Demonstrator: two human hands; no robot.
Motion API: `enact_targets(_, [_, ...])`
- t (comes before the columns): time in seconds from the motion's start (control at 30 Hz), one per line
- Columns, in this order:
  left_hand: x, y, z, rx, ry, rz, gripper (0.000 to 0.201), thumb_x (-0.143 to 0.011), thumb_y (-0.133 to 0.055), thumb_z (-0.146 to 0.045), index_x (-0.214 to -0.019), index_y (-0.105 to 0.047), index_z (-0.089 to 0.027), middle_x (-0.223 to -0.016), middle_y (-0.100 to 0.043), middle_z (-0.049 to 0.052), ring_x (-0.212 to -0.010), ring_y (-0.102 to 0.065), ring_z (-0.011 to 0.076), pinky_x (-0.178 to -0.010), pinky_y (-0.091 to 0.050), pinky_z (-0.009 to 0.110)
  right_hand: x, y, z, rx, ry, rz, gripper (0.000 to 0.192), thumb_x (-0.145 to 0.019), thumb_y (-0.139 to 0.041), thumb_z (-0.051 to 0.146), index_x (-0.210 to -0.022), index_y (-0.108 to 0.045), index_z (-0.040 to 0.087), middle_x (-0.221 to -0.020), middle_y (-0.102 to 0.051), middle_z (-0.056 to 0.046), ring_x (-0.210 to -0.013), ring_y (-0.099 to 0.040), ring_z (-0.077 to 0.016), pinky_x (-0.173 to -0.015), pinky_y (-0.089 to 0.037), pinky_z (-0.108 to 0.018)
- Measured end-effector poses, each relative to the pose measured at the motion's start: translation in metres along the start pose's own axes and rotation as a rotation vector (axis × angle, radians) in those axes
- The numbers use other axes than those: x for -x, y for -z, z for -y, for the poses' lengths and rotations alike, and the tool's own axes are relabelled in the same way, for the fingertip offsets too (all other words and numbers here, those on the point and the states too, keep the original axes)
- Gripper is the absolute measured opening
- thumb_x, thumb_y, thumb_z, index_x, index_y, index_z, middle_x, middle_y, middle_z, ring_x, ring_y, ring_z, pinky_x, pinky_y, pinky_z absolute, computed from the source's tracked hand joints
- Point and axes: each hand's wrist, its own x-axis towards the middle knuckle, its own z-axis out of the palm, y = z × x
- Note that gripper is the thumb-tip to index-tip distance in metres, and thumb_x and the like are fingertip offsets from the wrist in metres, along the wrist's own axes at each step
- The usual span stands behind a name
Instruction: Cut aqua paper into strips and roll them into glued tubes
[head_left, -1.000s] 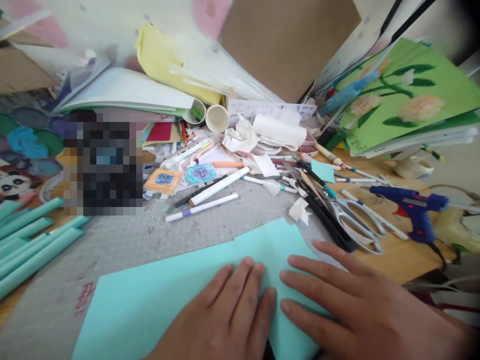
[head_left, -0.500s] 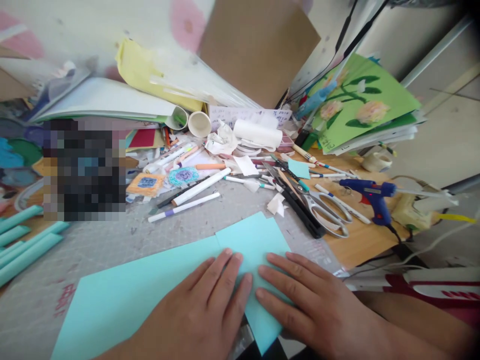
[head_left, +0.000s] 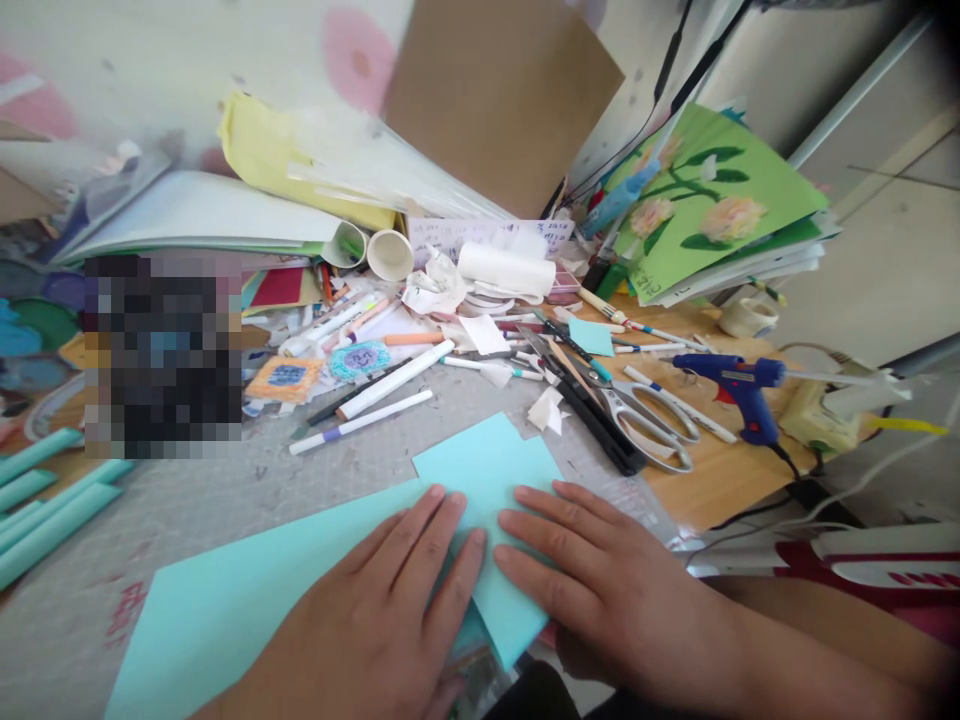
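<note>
Nearer now: flat, smooth turquoise paper (head_left: 487, 465)

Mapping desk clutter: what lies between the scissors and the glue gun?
Head view: one white marker on bare wood lies between the scissors and glue gun.

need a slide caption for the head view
Both hands, left hand and right hand, press flat on a folded light-blue paper sheet amid scissors and a blue glue gun.

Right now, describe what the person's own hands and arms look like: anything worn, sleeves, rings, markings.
Both the left hand and the right hand are bare: no gloves, rings or marks show. The nails look short and unpainted. The right forearm is uncovered as far as the frame shows, with no sleeve or watch; the left wrist is cut off.
</note>
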Motion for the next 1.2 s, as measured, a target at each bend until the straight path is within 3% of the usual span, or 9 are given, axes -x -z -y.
enact_targets(0.2, [0.000, 0.004, -0.001, 0.055, 0.014, 0.079, 0.072, -0.078, -0.062, -0.057, -0.134, -0.050, -0.013, -0.136, -0.055, 0.022, -0.124, -0.054, 0.0344, -0.095, -0.050, 0.041, -0.002, 0.000, -0.002, 0.012, 0.017, 0.014, 0.036, -0.098, -0.047, 0.030, -0.132, -0.057, 0.021, -0.135, -0.061, -0.005, -0.126, -0.055, -0.0272, -0.100, -0.049, -0.050])
enact_targets(0.4, [-0.002, 0.009, -0.002, 0.126, -0.003, 0.216, 0.072, -0.079, -0.065, -0.045, -0.138, -0.044, -0.009, -0.141, -0.047, 0.027, -0.128, -0.049, 0.0390, -0.098, -0.049, 0.046, -0.001, 0.001, -0.004, 0.071, 0.066, -0.061, 0.033, -0.100, -0.044, 0.027, -0.128, -0.062, 0.027, -0.128, -0.066, -0.001, -0.121, -0.059, -0.0234, -0.096, -0.052, -0.042])
enact_targets(0.6, [-0.003, 0.006, 0.003, 0.168, -0.009, 0.223, 0.064, -0.089, -0.053, -0.051, -0.137, -0.045, -0.010, -0.141, -0.047, 0.026, -0.128, -0.049, 0.0389, -0.097, -0.051, 0.046, -0.003, -0.001, -0.006, 0.098, 0.071, -0.056, 0.034, -0.100, -0.040, 0.024, -0.126, -0.063, 0.029, -0.126, -0.068, -0.002, -0.119, -0.060, -0.0240, -0.093, -0.054, -0.042])
enact_targets(0.7, [-0.005, 0.010, 0.006, 0.159, -0.001, 0.254, 0.070, -0.086, -0.058, -0.052, -0.139, -0.043, -0.008, -0.142, -0.045, 0.027, -0.129, -0.047, 0.0404, -0.097, -0.050, 0.049, -0.006, -0.002, -0.008, 0.076, 0.051, -0.081, 0.036, -0.100, -0.039, 0.021, -0.126, -0.063, 0.028, -0.124, -0.069, -0.004, -0.117, -0.061, -0.0249, -0.093, -0.053, -0.046])
enact_targets(0.93, [-0.001, 0.005, 0.007, 0.090, -0.015, 0.183, 0.061, -0.084, -0.056, -0.017, -0.142, -0.039, -0.007, -0.144, -0.044, 0.024, -0.131, -0.045, 0.0382, -0.101, -0.048, 0.048, -0.005, -0.009, -0.014, 0.091, 0.050, -0.082, 0.040, -0.096, -0.041, 0.016, -0.128, -0.061, 0.029, -0.129, -0.065, -0.006, -0.125, -0.054, -0.0248, -0.098, -0.048, -0.049])
enact_targets(1.1, [0.004, -0.004, 0.003, 0.156, 0.033, 0.166, 0.065, -0.087, -0.055, -0.031, -0.143, -0.033, -0.007, -0.146, -0.040, 0.025, -0.134, -0.039, 0.0402, -0.101, -0.048, 0.049, -0.003, -0.012, -0.018, 0.087, 0.074, -0.101, 0.044, -0.093, -0.044, 0.015, -0.133, -0.057, 0.029, -0.131, -0.064, -0.005, -0.129, -0.051, -0.0249, -0.100, -0.047, -0.048])
enact_targets(1.2, [0.001, 0.003, 0.004, 0.208, 0.039, 0.247, 0.066, -0.088, -0.056, -0.038, -0.142, -0.034, -0.005, -0.145, -0.040, 0.027, -0.134, -0.038, 0.0415, -0.100, -0.049, 0.049, -0.005, -0.013, -0.020, 0.089, 0.101, -0.057, 0.045, -0.093, -0.044, 0.016, -0.136, -0.055, 0.027, -0.133, -0.062, -0.005, -0.129, -0.051, -0.0268, -0.099, -0.048, -0.050])
